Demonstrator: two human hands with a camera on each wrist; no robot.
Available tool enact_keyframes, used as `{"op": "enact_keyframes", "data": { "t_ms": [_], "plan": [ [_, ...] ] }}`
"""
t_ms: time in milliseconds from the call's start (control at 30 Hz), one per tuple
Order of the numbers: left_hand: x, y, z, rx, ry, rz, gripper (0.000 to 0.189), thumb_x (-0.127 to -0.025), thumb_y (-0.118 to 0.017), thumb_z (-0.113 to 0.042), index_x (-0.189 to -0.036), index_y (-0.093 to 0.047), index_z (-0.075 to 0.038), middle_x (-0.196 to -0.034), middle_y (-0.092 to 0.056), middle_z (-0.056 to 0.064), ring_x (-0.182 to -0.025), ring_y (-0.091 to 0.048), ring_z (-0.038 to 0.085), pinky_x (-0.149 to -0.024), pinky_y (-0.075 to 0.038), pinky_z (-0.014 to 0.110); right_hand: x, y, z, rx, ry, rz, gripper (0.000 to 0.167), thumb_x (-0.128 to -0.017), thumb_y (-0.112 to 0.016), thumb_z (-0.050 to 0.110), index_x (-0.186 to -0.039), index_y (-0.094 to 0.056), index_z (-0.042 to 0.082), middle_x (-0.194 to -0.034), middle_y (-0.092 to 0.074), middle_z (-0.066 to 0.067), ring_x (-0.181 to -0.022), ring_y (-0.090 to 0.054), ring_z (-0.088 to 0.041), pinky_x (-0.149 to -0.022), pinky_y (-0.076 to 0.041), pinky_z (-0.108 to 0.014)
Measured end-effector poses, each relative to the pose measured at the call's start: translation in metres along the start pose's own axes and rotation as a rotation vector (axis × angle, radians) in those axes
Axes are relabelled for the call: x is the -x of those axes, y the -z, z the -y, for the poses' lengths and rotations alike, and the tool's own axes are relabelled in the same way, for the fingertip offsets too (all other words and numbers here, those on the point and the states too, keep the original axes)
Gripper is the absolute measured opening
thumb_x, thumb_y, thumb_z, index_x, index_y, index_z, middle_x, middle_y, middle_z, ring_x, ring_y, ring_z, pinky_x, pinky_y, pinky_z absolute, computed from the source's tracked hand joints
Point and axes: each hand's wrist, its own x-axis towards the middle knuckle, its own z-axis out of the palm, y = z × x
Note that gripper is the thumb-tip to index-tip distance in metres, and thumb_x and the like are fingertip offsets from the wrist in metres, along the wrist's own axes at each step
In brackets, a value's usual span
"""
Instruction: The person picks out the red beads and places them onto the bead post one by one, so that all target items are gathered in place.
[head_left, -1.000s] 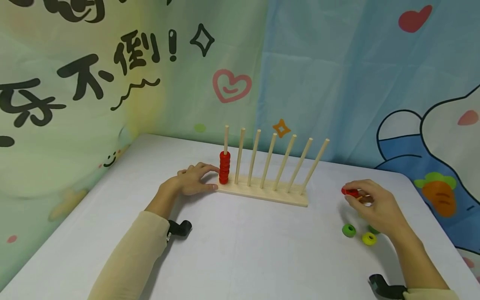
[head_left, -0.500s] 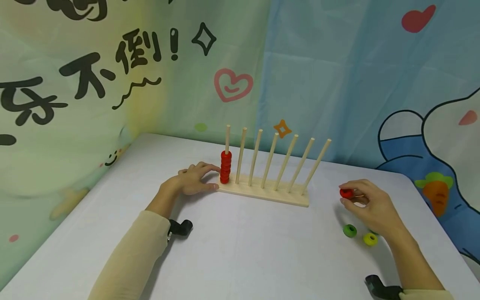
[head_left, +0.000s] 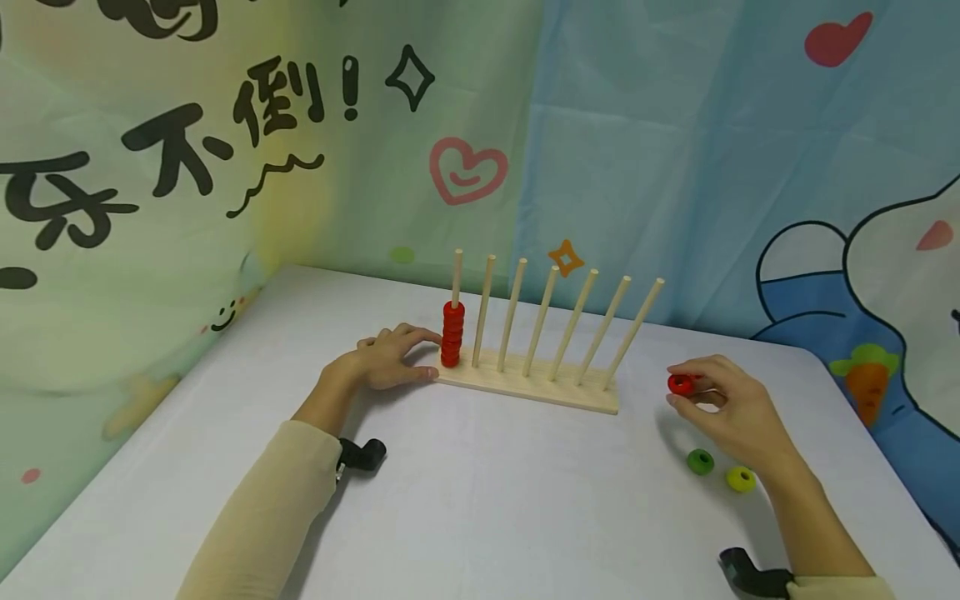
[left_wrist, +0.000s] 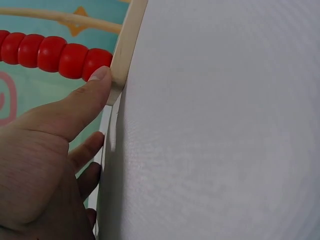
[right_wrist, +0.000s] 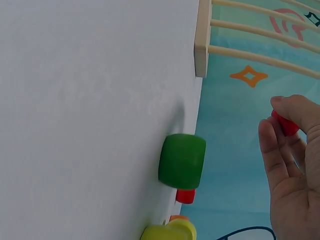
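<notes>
A wooden bead rack with a row of upright pegs stands on the table. Several red beads are stacked on its leftmost peg; the other pegs are bare. My left hand rests at the rack's left end, thumb at the front corner and index finger reaching toward the back. In the left wrist view, the thumb touches the base beside the lowest bead. Right of the rack, my right hand pinches a loose red bead between thumb and fingers, above the table.
Below the right hand, a green bead and a yellow bead lie on the white tabletop. The right wrist view also shows another red bead behind the green one. A printed cloth hangs behind the table.
My right hand has moved left with the red bead, which has turned so its hole faces the viewer. My left hand stays at the rack's end.
</notes>
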Motion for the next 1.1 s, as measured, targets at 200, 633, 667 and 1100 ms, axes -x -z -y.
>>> {"op": "enact_keyframes", "data": {
  "t_ms": [200,633,667,1100],
  "plan": [
    [0.0,-0.002,0.002,0.007,-0.002,-0.004,0.067,-0.094,-0.063,-0.059,-0.153,-0.044,-0.034,-0.161,-0.035,0.013,-0.135,-0.042,0.04,-0.108,-0.026,0.073,-0.003,-0.006,0.002,-0.027,0.009,0.013,0.042,-0.08,-0.081,-0.01,-0.117,-0.07,0.005,-0.109,-0.064,-0.003,-0.087,-0.064,0.003,-0.083,-0.049,-0.005],
    [-0.002,-0.002,0.002,0.003,-0.008,-0.009,0.067,-0.094,-0.063,-0.06,-0.153,-0.043,-0.035,-0.161,-0.035,0.012,-0.137,-0.041,0.04,-0.108,-0.026,0.073,-0.01,-0.015,0.009,-0.058,0.033,0.046,0.042,-0.081,-0.082,-0.008,-0.118,-0.07,0.007,-0.11,-0.065,-0.003,-0.086,-0.067,-0.001,-0.083,-0.051,-0.008],
    [-0.002,-0.002,0.002,0.003,-0.006,-0.008,0.067,-0.094,-0.063,-0.06,-0.153,-0.043,-0.035,-0.161,-0.035,0.012,-0.137,-0.041,0.04,-0.108,-0.026,0.073,-0.01,-0.015,0.01,-0.061,0.045,0.044,0.043,-0.08,-0.082,-0.009,-0.118,-0.07,0.008,-0.11,-0.065,-0.003,-0.085,-0.067,-0.002,-0.082,-0.051,-0.008],
    [-0.001,-0.001,0.0,0.004,-0.006,0.006,0.067,-0.094,-0.063,-0.059,-0.153,-0.043,-0.034,-0.161,-0.034,0.013,-0.138,-0.04,0.041,-0.109,-0.026,0.073,-0.022,-0.028,0.025,-0.111,0.027,0.059,0.038,-0.083,-0.083,-0.001,-0.118,-0.071,0.007,-0.113,-0.066,-0.006,-0.086,-0.068,-0.007,-0.081,-0.054,-0.011]
  ]
}}
